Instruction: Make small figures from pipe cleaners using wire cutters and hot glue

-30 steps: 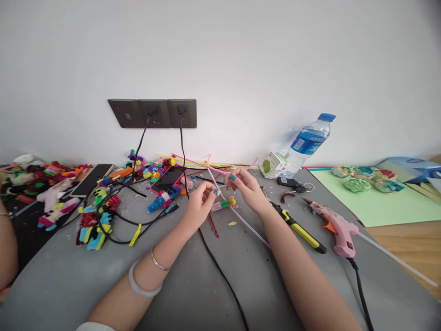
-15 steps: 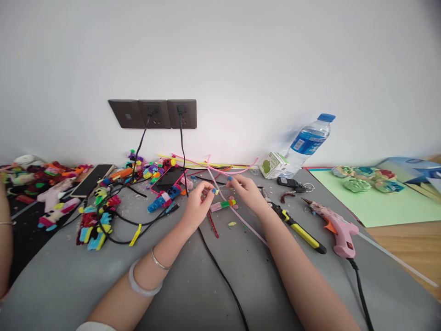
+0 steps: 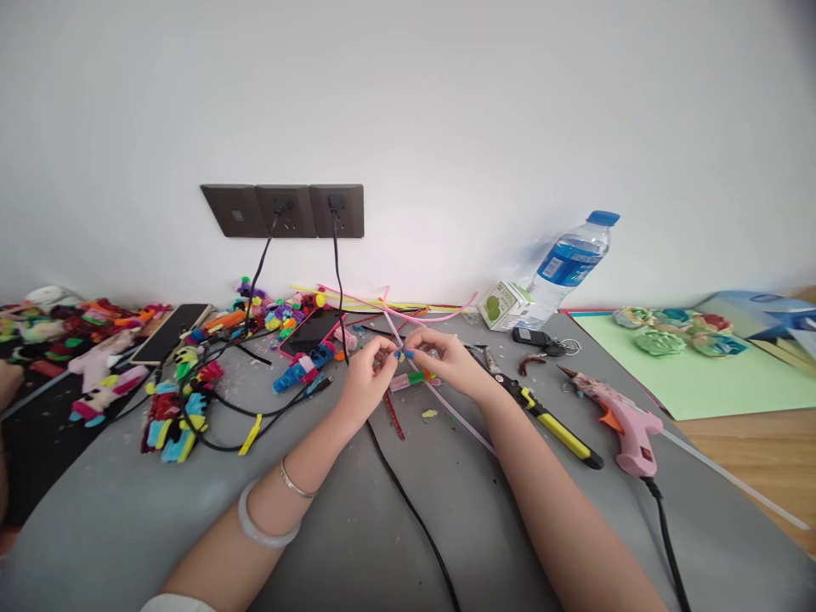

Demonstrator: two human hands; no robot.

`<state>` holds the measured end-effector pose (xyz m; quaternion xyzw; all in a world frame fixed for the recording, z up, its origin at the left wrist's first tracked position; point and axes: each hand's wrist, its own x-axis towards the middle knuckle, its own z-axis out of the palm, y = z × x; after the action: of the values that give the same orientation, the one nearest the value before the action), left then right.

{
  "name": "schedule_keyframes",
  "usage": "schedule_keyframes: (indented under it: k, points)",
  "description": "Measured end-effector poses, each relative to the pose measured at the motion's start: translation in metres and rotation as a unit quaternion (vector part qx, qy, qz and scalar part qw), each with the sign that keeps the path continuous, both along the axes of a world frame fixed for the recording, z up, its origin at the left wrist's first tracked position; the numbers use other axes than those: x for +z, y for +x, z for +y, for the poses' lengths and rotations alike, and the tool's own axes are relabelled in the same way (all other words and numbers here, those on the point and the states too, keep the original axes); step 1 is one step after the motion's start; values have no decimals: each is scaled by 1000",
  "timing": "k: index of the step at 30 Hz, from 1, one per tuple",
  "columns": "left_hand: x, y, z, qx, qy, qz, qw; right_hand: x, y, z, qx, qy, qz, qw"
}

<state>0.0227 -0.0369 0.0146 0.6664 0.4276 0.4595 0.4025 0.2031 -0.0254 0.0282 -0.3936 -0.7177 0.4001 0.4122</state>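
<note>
Over the middle of the table, my left hand (image 3: 370, 374) is closed in a pinch on a small yellow piece (image 3: 401, 358). My right hand (image 3: 451, 361) meets it there, thumb and finger pressed together beside the piece. Blue shows at the fingertips of both hands; whatever the right fingers grip is too small to make out. Just below lies a pink and green pipe-cleaner figure (image 3: 408, 382), partly covered by my right hand. A pale pink pipe cleaner (image 3: 462, 418) runs under the hands, and a red glittery stem (image 3: 394, 416) lies nearer me.
Pliers with yellow-black handles (image 3: 561, 435) and a pink glue gun (image 3: 628, 416) lie right. Behind stand a bottle (image 3: 569, 263) and small box (image 3: 506, 306). Black cables (image 3: 408, 501) cross the table; pipe-cleaner figures (image 3: 175, 416) lie left. Another person's hand (image 3: 8, 382) shows far left.
My right hand has moved left and down, bringing its fingertips to those of my left hand, which stayed about in place. The other person's arm at far left has shifted.
</note>
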Motion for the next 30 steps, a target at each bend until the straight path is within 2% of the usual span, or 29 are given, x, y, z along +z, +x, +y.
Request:
schedule_keyframes:
  k: [6, 12, 18, 22, 30]
  points:
    - [0, 0, 0, -2, 5, 16, 1000, 1, -1, -3, 25, -21, 2, 999]
    - [-3, 2, 2, 6, -46, -67, 997, -1, 0, -1, 38, 14, 14, 999]
    - [-5, 1, 5, -28, -98, -127, 987, 0, 1, 0, 27, 10, 54, 998]
    - [-5, 0, 6, -42, -100, -131, 985, 0, 2, -1, 25, -13, 91, 995]
    - [-4, 1, 6, -37, -102, -159, 981, -2, 2, 1, 44, 0, 98, 994]
